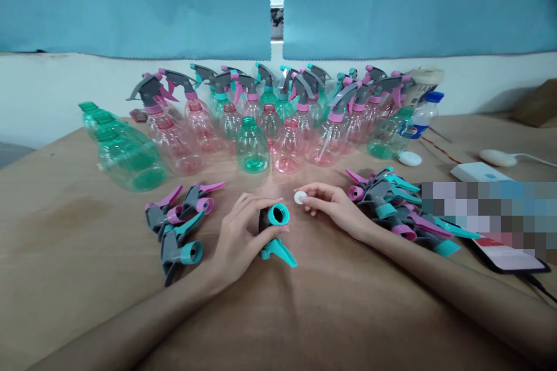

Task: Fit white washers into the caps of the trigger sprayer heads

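Note:
My left hand (243,237) is closed around a grey and teal spray trigger head (279,214), whose open teal collar faces me and whose teal lever points down to the right. Just right of the collar, my right hand (327,204) pinches a small round white disc (300,197) between thumb and fingers. Disc and collar are apart. Left of my left hand lie several loose trigger heads (180,249) in pink, teal and grey. A second pile of trigger heads (387,200) lies beyond my right wrist.
Behind my hands stand several green bottles (252,148) and pink bottles (289,148), many topped with sprayers. Toward the right are a blue-capped bottle (424,116), a white round lid (409,159), a white box (483,172), a white mouse-like object (498,157) and a phone (511,255) with a cable.

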### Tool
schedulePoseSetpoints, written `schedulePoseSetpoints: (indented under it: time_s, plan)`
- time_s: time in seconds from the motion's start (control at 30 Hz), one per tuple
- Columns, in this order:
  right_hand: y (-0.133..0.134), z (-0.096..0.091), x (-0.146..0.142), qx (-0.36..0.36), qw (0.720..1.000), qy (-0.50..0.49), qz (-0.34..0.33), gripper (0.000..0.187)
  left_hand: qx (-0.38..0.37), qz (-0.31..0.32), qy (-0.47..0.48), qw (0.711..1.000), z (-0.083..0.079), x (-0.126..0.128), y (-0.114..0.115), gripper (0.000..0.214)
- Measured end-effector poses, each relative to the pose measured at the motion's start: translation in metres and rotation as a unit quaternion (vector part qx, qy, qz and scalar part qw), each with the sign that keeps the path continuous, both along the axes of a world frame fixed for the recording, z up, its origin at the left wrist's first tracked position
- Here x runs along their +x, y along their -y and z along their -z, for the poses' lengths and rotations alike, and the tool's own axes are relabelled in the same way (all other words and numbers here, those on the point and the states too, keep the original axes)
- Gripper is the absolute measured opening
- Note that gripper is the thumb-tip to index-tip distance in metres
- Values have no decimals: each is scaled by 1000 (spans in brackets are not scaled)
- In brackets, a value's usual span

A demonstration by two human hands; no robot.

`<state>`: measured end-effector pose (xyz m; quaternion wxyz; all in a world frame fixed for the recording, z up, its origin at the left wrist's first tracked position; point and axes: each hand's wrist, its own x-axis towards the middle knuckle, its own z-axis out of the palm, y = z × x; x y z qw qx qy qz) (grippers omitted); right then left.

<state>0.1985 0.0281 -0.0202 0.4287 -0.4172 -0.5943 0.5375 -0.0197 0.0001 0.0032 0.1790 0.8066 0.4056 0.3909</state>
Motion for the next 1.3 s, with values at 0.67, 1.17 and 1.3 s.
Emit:
schedulePoseSetpoints:
  time_s: [0.67, 1.17, 1.3]
  plan:
    - [36, -54, -14, 94, 994, 51, -29, 7, 50, 35, 41, 997, -1, 10, 12, 31]
    - [38, -48, -14, 225, 963, 150, 14, 8, 55, 54, 54, 996, -1, 8, 13, 35]
    - [35, -46, -11, 242, 960, 136, 30, 6, 66, 44, 36, 996, -1, 7, 13, 34]
